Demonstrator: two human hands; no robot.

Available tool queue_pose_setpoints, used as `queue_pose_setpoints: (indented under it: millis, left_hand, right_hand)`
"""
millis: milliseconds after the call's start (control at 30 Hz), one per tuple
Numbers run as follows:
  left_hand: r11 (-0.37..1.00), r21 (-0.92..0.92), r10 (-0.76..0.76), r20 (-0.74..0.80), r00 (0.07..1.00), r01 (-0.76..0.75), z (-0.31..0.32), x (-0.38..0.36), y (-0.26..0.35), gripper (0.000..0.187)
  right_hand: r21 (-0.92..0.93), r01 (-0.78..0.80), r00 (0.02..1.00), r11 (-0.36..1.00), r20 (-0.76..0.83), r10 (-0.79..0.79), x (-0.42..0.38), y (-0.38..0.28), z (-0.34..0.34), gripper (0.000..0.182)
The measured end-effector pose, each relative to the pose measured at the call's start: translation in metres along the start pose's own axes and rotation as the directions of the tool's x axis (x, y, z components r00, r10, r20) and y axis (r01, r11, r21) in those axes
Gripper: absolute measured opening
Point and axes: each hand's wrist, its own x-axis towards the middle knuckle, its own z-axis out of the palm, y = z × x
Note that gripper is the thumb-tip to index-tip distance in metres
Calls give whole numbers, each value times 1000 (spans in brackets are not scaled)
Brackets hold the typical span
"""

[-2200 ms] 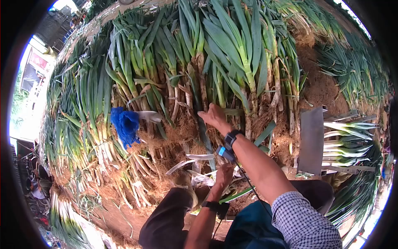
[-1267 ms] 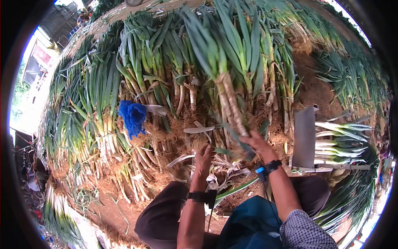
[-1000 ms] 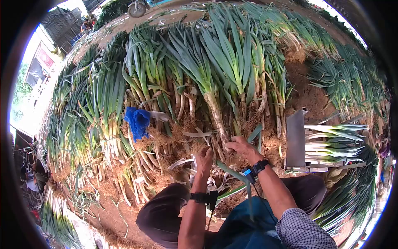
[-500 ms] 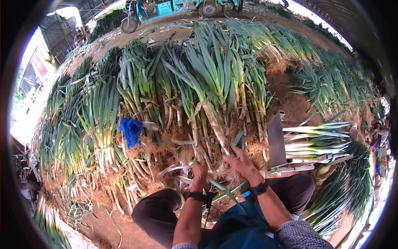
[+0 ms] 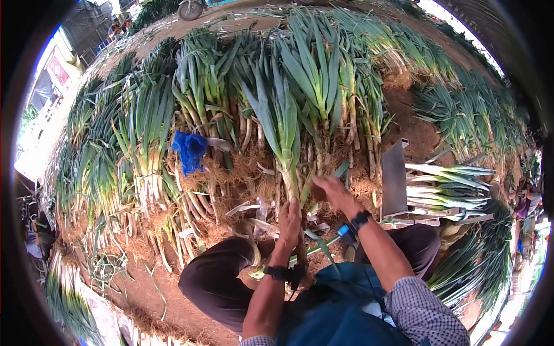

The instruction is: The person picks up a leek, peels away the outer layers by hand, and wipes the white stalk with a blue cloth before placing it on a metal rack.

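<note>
A seated person works among rows of leeks (image 5: pixel 144 127) in the centre of the frame, the left hand (image 5: pixel 290 221) closed around the pale lower shaft of one leek (image 5: pixel 285 138), its fingers and thumb clamped on the stalk. The leek stands nearly upright at the centre, its broad green leaves fanning toward the top of the frame. The right hand (image 5: pixel 333 194) is just to the right of the shaft, fingers bent and blurred, beside a yellow-green strip of leaf (image 5: pixel 309 185); whether they are apart or pinched on the strip cannot be told. Dark bands circle both wrists. Left of centre, a bundle of blue material (image 5: pixel 189 151) lies on roots and stalks, while pale scraps (image 5: pixel 266 226) litter the ground near the left hand. At right, a metal stand (image 5: pixel 395 180) with an upright plate bears a stack of cleaner, white-stemmed leeks (image 5: pixel 447 189), laid sideways. More leeks spread across the upper right, and a wheel (image 5: pixel 190 10) shows at the top edge, left of centre.
</note>
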Motion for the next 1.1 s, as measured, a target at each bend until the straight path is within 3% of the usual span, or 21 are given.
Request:
queue_pose_setpoints:
  millis: [33, 100, 133, 233, 367, 400, 500, 567, 600, 633, 667, 700, 800, 867, 900, 967, 1033, 1100]
  left_hand:
    - [1000, 2, -17, 13, 1000, 17, -2, -5, -2, 33]
    - [999, 4, -53, 30, 998, 53, -8, -14, -3, 33]
    - [987, -78, -139, 49, 989, 143, -5, -26, 15, 33]
    - [956, -169, -233, 57, 971, 239, -9, -30, 20, 32]
    - [853, -355, -345, 171, 923, 384, -16, -22, 35, 45]
    - [863, -354, -323, 164, 932, 361, -18, -18, 30, 54]
    - [908, -317, -254, 101, 962, 273, -20, -13, 27, 54]
    - [943, -278, -173, 69, 983, 185, -15, -15, 26, 47]
    - [957, -245, -146, 63, 987, 157, -14, -17, 24, 45]
    - [969, -212, -116, 54, 992, 125, -14, -19, 23, 44]
    - [974, -177, -139, 41, 989, 144, -11, -23, 27, 43]
    - [980, -155, -122, 24, 992, 125, -8, -29, 32, 43]
    - [994, -61, -86, 17, 996, 87, -6, -49, 39, 43]
    - [999, 34, -41, 72, 997, 39, -8, -60, 37, 41]
    - [998, 67, 9, 64, 998, -13, -8, -56, 18, 39]
    - [999, 31, 28, 112, 993, -32, -1, -66, 15, 35]
    - [996, 86, 30, 101, 994, -39, 8, -77, 14, 35]
    - [966, 216, 114, 126, 986, -139, 20, -93, 40, 34]
  right_hand:
    - [101, 16, 997, 995, 70, -23, 15, -8, 6, 33]
    - [110, 57, 998, 992, 11, -58, 50, -18, 25, 31]
    - [113, 79, 997, 990, -20, -77, 61, -20, 35, 30]
    - [19, 353, 935, 935, 0, -354, 71, -30, 58, 27]
    - [-275, 335, 917, 901, -123, -378, 17, -55, 59, 31]
    - [-236, 362, 908, 902, -128, -398, -10, -72, 65, 25]
    - [-69, 559, 778, 826, -302, -551, -66, -122, 57, 27]
    - [52, 625, 760, 779, -268, -592, -83, -132, 29, 28]
    - [-95, 505, 821, 858, -254, -511, -81, -128, 11, 26]
    - [-341, 314, 920, 886, -124, -373, -78, -117, -2, 24]
    - [-581, 129, 982, 804, -38, -186, -75, -104, -13, 23]
    - [-784, -23, 1000, 620, -9, 26, -77, -103, -8, 22]
    - [-839, -8, 962, 544, 141, 233, -76, -107, -5, 36]
    - [-443, 165, 941, 881, 339, -5, -47, -82, -25, 50]
    - [-199, 300, 900, 933, 384, -207, -24, -91, -41, 57]
    - [-89, 315, 911, 945, 309, -274, 5, -90, -20, 76]
    - [-136, 233, 972, 963, 35, -231, -13, -114, 22, 67]
    - [119, 276, 961, 954, -7, -278, 7, -110, 37, 57]
